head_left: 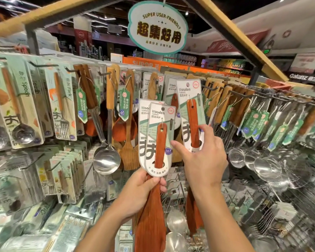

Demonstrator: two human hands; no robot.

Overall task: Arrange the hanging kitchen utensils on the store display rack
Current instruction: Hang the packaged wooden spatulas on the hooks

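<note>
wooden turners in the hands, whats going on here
A person is sorting carded wooden turners at a store's utensil rack. The left hand grips two carded turners together at the bottom of their cards, held up in front of the display. The right hand pinches a third carded turner by its card, raised toward the hooks. Whether that card is on a hook is unclear.

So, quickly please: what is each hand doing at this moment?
Left hand: closed, gripping two carded wooden turners by the neck.
Right hand: pinching the card of a third wooden turner, index finger extended.
</note>
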